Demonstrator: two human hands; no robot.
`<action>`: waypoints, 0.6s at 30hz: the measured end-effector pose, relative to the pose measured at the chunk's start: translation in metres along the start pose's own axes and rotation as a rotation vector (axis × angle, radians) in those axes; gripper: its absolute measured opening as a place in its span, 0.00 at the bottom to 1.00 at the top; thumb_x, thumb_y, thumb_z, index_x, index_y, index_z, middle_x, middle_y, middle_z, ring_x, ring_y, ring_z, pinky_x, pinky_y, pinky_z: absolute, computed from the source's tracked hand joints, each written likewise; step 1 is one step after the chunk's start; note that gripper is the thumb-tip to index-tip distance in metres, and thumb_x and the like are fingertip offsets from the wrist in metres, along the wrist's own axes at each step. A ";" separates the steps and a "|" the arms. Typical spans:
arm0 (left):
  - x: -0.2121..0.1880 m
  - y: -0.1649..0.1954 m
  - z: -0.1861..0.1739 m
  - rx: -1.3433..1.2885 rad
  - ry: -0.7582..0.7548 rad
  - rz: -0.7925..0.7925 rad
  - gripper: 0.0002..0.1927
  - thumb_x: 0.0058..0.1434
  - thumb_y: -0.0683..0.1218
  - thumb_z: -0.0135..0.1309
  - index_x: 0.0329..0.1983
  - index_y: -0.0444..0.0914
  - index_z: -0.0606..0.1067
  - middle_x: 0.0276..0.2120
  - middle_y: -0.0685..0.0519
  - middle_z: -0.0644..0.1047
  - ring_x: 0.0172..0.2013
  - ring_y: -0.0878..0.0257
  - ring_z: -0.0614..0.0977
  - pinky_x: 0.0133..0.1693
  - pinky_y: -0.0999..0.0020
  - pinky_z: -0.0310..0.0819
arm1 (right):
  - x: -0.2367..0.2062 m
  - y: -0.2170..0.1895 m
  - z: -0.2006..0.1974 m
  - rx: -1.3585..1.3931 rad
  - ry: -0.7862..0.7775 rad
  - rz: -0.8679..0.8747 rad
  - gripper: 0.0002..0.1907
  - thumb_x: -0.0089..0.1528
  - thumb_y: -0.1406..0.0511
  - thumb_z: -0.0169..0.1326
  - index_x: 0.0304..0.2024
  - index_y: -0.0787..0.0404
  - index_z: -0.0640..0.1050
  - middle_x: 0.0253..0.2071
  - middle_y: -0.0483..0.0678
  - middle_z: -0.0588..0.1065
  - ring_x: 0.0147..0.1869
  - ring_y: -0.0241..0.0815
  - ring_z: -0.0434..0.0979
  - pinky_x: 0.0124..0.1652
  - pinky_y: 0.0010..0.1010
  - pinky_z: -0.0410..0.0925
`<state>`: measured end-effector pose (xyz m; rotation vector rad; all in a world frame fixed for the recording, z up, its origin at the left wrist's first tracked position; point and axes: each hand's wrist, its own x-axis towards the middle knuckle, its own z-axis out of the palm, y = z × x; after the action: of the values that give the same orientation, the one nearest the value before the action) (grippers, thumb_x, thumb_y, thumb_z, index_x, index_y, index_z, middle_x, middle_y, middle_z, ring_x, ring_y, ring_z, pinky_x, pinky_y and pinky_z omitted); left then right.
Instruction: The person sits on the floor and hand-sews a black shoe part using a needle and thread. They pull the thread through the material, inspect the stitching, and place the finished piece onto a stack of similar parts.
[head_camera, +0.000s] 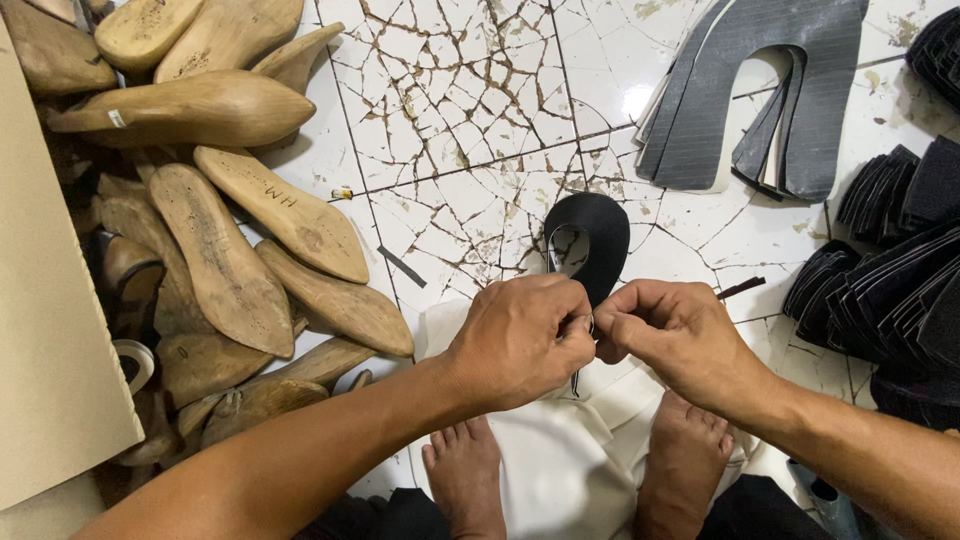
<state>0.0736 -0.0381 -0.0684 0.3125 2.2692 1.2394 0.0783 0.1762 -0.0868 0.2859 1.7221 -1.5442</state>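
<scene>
Both hands meet at centre frame, just above the person's bare feet (580, 470). Left hand (520, 335) is closed in a pinch, thumb & forefinger nipping the lower edge of a black shoe upper piece (590, 240). Right hand (675, 335) is closed the same way, fingertips pressed to the same edge, knuckles nearly touching the left. The black piece is curved, w/ a rounded cut-out showing a pale lining; it sticks up & away from the hands, over the cracked white tile floor (450, 90).

Under the hands & feet lies a white sheet (560, 450), partly covered by both.

Left side: a heap of wooden shoe lasts (230, 240), tan & worn, some sole-up, piled against a beige board (50, 330) at the frame edge.

Top right: a stack of grey U-shaped cut pieces (740, 90) flat on the floor. Far right: bundles of black cut pieces (890, 290), fanned & overlapping, well apart from the hands. Small dark strip (400, 265) lies on the tile betw. the lasts & the held piece.
</scene>
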 end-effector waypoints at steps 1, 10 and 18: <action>0.000 0.000 0.000 0.001 0.005 0.003 0.08 0.57 0.46 0.52 0.28 0.36 0.75 0.26 0.51 0.76 0.28 0.57 0.80 0.34 0.58 0.75 | 0.000 -0.001 0.000 0.001 -0.006 -0.006 0.11 0.63 0.67 0.54 0.38 0.71 0.81 0.31 0.50 0.80 0.35 0.36 0.79 0.38 0.29 0.75; 0.000 0.000 -0.002 -0.007 -0.016 -0.003 0.08 0.56 0.47 0.53 0.29 0.36 0.76 0.26 0.51 0.77 0.28 0.57 0.80 0.35 0.58 0.75 | 0.000 -0.002 0.002 -0.057 0.020 0.018 0.11 0.62 0.67 0.55 0.36 0.71 0.82 0.29 0.50 0.80 0.34 0.35 0.78 0.37 0.28 0.74; -0.002 0.001 -0.002 -0.020 -0.022 -0.015 0.09 0.59 0.47 0.52 0.29 0.36 0.76 0.27 0.51 0.78 0.29 0.58 0.81 0.37 0.59 0.76 | -0.003 -0.002 0.003 -0.020 0.032 0.007 0.10 0.62 0.68 0.55 0.37 0.70 0.82 0.31 0.49 0.80 0.36 0.35 0.79 0.39 0.27 0.75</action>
<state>0.0746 -0.0398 -0.0664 0.2995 2.2349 1.2448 0.0802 0.1743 -0.0831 0.3069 1.7584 -1.5244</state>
